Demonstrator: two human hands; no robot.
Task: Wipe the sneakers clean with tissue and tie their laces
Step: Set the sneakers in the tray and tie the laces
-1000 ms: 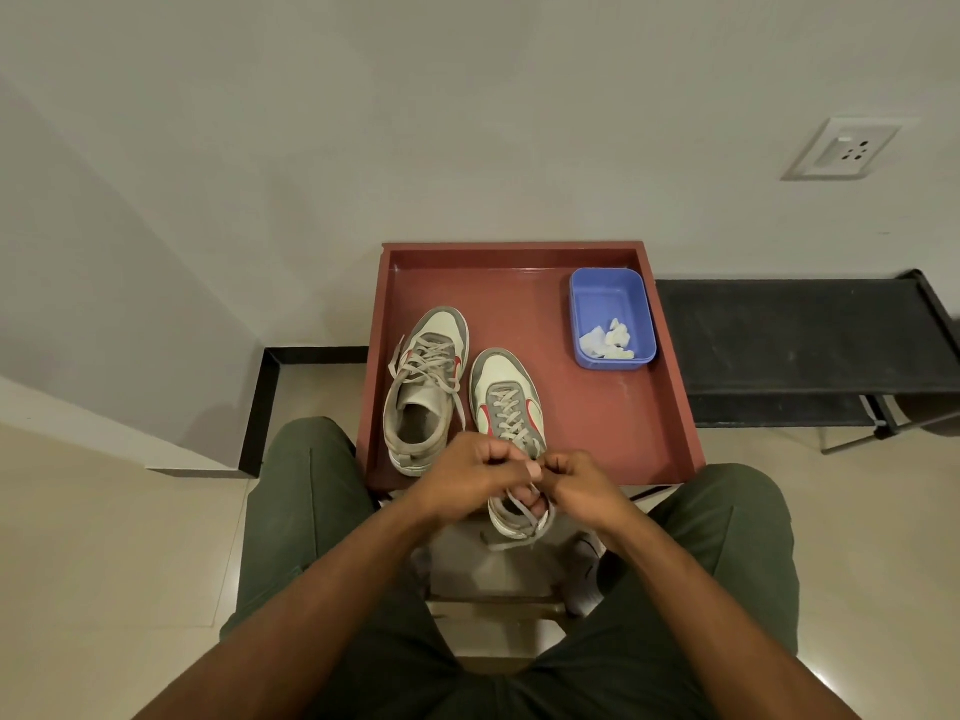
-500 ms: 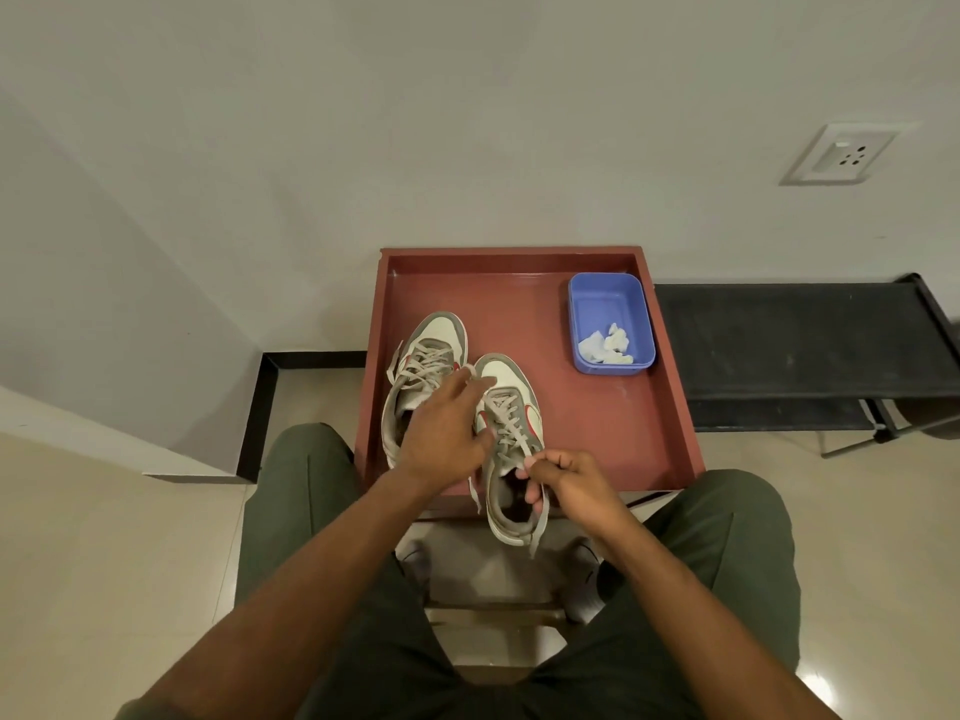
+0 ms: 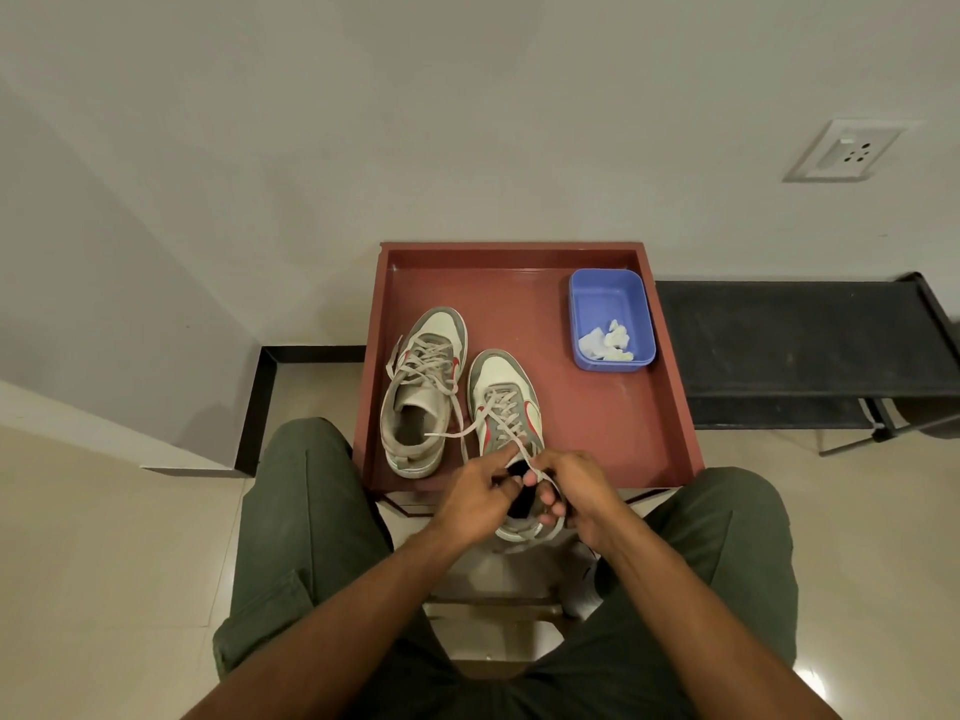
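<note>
Grey laces (image 3: pixel 511 452) run from the right sneaker (image 3: pixel 506 407) down into our two hands, which meet over its heel end at the near edge of the red tray (image 3: pixel 597 428). Our left hand (image 3: pixel 475 498) has its fingers curled, thumb and fingertips closed on a lace strand just over the shoe's dark opening. Our right hand (image 3: pixel 576 491) sits close beside it, fingertips almost touching the left, pinching another strand that crosses up toward the shoe's tongue. One loose lace end (image 3: pixel 449 433) trails away from our hands to the left, lying across the tray floor toward the other shoe.

That right sneaker points away from us, white toe cap and red side stripe in view, and its heel hangs past the tray's near rim, under our hands. Just to its left stands the left sneaker (image 3: pixel 423 392), wholly inside the tray, its laces slack and its opening clear to see; the two shoes are nearly touching at mid-length.

Farther off, in the tray's far right corner, a blue tub (image 3: pixel 610 298) holds crumpled white tissue (image 3: pixel 605 343), well apart from both shoes. Our green-trousered knees (image 3: pixel 306 511) flank the tray. A black bench (image 3: pixel 789 335) stands to the right against the pale wall, with a wall socket (image 3: pixel 844 150) above it
</note>
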